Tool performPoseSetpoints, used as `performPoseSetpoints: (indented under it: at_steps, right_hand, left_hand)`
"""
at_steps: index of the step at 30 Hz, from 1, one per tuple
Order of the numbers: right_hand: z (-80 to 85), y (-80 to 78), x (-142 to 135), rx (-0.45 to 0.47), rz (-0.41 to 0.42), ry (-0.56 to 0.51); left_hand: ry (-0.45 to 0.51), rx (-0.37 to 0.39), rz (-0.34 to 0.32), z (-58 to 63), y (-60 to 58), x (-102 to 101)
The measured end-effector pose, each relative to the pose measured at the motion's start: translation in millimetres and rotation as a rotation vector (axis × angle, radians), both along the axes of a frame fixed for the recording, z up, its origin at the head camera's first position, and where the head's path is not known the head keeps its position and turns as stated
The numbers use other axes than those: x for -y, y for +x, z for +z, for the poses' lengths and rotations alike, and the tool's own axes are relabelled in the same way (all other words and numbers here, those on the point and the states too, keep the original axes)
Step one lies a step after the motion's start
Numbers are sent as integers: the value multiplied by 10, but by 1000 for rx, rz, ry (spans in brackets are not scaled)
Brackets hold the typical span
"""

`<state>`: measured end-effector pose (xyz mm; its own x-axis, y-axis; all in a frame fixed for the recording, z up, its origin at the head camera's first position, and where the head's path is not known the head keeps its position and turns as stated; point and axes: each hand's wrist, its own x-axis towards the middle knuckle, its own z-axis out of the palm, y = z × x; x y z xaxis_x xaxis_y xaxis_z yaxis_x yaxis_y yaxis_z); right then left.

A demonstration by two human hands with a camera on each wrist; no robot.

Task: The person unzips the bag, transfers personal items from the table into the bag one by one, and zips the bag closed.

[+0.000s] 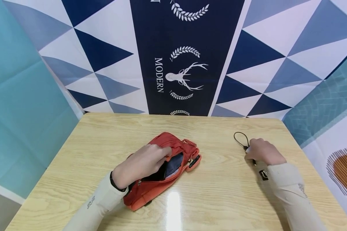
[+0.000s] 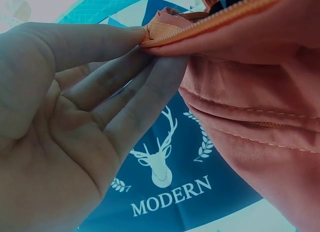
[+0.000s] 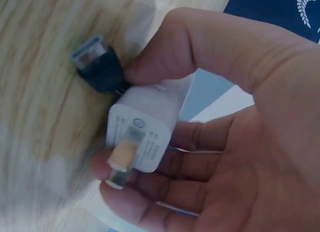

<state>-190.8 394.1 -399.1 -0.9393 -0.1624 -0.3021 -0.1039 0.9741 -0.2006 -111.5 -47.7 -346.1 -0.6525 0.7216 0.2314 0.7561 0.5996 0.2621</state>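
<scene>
A red bag (image 1: 166,138) lies on the table with its zipped mouth spread apart, showing a dark lining. My left hand (image 1: 146,162) is over the bag's near left part. In the left wrist view, thumb and fingers pinch the edge of the bag beside the orange zipper (image 2: 220,22). Toward the table's right side, my right hand (image 1: 264,152) holds a white charger plug (image 3: 145,117) between thumb and fingers. A black cable (image 1: 245,147) loops out beyond this hand, and its connector (image 3: 102,67) shows beside the thumb in the right wrist view.
The wooden table (image 1: 217,192) ends at a patterned cloth backdrop (image 1: 185,106). An orange-red strap with a black buckle (image 1: 194,161) sticks out from the bag's right end. Teal cloth (image 1: 26,106) hangs along the left side.
</scene>
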Motion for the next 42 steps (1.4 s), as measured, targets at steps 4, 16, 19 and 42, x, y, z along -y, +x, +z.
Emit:
performPoseSetpoints:
  at_steps: [4, 16, 19, 42]
  right_hand:
    - [-40, 7, -17, -34, 30, -14]
    - [42, 66, 29, -198, 102, -35]
    - [149, 81, 82, -244, 136, -40]
    - [567, 555, 1009, -579, 498, -79]
  left_hand:
    - [-3, 6, 0, -26, 4, 1]
    - [-17, 15, 2, -46, 8, 4]
    - [-6, 6, 0, -32, 4, 11]
    - [59, 12, 18, 63, -18, 58]
